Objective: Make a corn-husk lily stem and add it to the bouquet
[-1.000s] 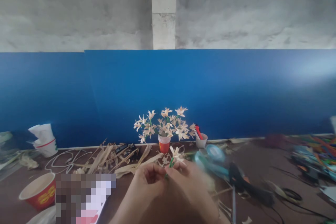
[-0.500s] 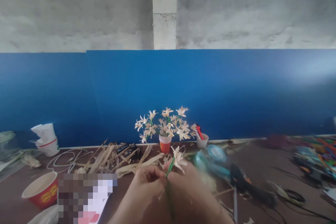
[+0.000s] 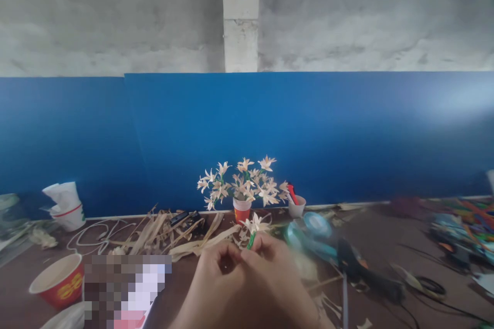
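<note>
Both my hands meet low in the middle of the view. My right hand (image 3: 276,272) pinches the green stem of a small pale handmade flower (image 3: 254,225), whose petals stand just above my fingers. Beside it, my left hand (image 3: 216,272) is curled with its fingertips at the same stem. Behind the flower stands a red paper cup (image 3: 241,211) holding a bunch of several like flowers (image 3: 243,181).
Dried husk strips (image 3: 170,234) lie left of the cup. A black glue gun (image 3: 355,267) and blue tape rolls (image 3: 314,226) sit to the right. A red cup (image 3: 57,280), stacked white cups (image 3: 65,204), a white cord (image 3: 92,234) and coloured stems (image 3: 463,226) lie around. A blue board (image 3: 270,133) backs the table.
The flower was tilted up and to the right half a second ago; now it sits lower and more upright between my fingers. Both hands stayed in place.
</note>
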The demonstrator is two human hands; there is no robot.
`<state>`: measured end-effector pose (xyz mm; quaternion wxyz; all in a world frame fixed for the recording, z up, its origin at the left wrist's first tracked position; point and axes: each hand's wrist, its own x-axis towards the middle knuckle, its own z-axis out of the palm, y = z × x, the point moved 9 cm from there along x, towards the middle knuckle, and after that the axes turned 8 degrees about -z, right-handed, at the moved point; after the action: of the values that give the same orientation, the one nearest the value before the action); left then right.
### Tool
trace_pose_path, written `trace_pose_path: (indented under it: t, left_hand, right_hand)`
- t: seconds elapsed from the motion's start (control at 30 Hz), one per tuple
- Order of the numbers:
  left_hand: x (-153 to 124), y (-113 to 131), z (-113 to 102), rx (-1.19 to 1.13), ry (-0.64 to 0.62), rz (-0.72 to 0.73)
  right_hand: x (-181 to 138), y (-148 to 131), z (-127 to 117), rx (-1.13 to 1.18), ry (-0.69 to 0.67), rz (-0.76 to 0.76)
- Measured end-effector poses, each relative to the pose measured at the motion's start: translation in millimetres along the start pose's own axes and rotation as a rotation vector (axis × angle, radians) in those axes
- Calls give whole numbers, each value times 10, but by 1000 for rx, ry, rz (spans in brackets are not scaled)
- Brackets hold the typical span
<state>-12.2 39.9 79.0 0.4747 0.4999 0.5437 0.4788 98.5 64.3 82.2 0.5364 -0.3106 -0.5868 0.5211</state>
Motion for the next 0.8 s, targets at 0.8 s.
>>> trace_pose_path:
  t: [0.8]
  left_hand:
    - [20,-143,32,-74,-18,-154]
  right_hand:
    - [-3,172,-23,51,67,39]
